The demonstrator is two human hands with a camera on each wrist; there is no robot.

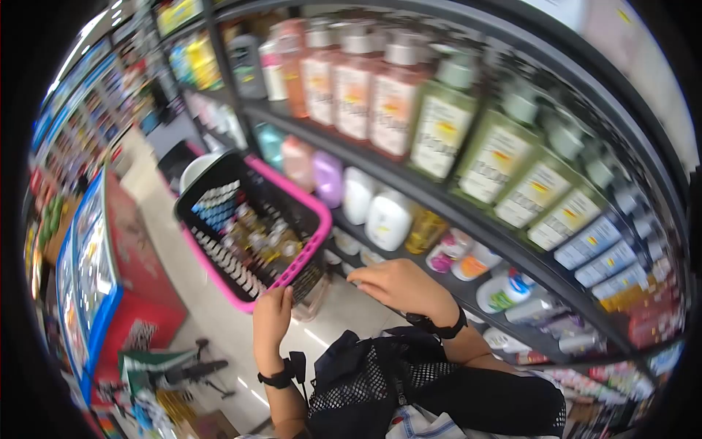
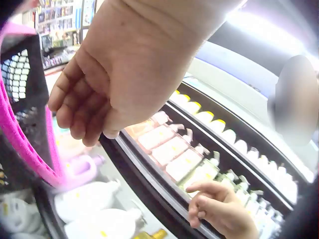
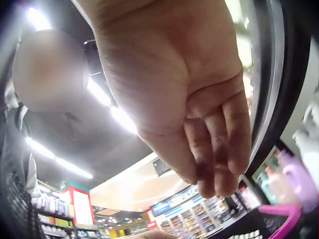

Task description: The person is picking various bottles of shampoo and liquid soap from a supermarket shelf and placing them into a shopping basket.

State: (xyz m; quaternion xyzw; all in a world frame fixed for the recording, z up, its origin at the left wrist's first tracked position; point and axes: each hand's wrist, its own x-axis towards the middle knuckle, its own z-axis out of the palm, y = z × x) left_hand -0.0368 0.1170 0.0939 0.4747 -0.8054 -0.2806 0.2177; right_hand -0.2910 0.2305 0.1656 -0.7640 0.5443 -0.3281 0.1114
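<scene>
A black shopping basket with a pink rim (image 1: 319,217) stands beside the shelves, with several small packaged goods inside. My left hand (image 1: 272,318) hangs at its near end, overlapping the rim in the head view. In the left wrist view the left hand's fingers (image 2: 79,112) are loosely bent and hold nothing, with the pink rim off to one side. My right hand (image 1: 406,287) hovers before the lower shelf, near white bottles (image 1: 387,219). The right wrist view shows that hand's relaxed fingers (image 3: 217,149) with nothing in them.
Pump bottles in pink (image 1: 351,91) and green (image 1: 497,161) line the upper shelf. A purple bottle (image 1: 327,179) and other bottles fill the shelf below. To the left are a red and blue freezer (image 1: 150,271) and a small bicycle (image 1: 183,372) on the floor.
</scene>
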